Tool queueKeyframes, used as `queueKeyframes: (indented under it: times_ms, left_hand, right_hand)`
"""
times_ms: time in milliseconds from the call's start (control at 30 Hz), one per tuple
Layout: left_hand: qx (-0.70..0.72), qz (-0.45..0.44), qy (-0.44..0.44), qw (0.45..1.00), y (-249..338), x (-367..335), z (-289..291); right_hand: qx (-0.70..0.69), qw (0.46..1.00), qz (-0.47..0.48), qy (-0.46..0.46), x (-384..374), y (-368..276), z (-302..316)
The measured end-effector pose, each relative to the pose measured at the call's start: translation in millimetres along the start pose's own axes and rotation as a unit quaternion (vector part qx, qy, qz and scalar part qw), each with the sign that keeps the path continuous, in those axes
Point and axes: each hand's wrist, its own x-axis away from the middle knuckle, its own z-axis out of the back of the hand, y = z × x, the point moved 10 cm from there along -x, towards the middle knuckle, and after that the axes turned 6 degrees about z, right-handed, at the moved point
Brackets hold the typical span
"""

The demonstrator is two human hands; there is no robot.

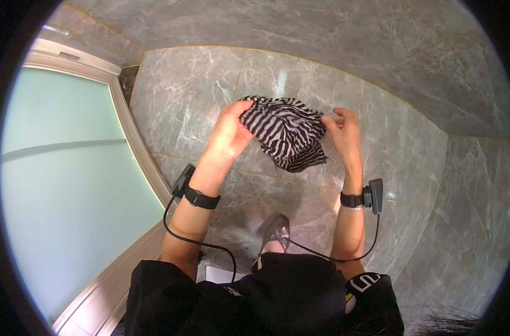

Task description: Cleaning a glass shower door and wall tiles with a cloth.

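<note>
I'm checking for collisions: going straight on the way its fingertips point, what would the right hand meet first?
Most likely the striped cloth: the right hand has its fingertips turned left, toward the cloth's right edge. They look very close, perhaps touching; one view leaves depth unclear.

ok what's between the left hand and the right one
In the head view, a crumpled black-and-white striped cloth takes up the stretch between the left hand and right hand.

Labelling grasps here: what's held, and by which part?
Striped black-and-white cloth: left grip holds its upper-left corner. Right grip is at its right edge; whether it pinches cannot be told.
</note>
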Motion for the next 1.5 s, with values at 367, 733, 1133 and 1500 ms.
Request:
queueKeyframes:
  times_ms: [367, 733, 1133, 1500]
  left_hand:
    - [0.037, 0.021, 0.032, 0.999, -11.6, -1.1, 17.4]
    - [-0.140, 0.152, 0.167, 0.964, -80.2, 20.7, 112.0]
    - [-0.710, -0.385, 0.089, 0.583, -46.2, 39.2, -19.7]
    - [-0.757, -0.395, 0.001, 0.520, -61.4, 36.4, -67.3]
  right_hand:
    - [-0.707, 0.685, -0.158, -0.076, 32.4, 6.3, -66.9]
    - [-0.211, 0.962, -0.171, -0.024, 61.9, 61.4, -39.3]
    - [-0.692, 0.714, -0.090, 0.063, 14.5, 9.8, -45.9]
    - [0.195, 0.971, 0.109, 0.081, 92.7, 29.6, -28.7]
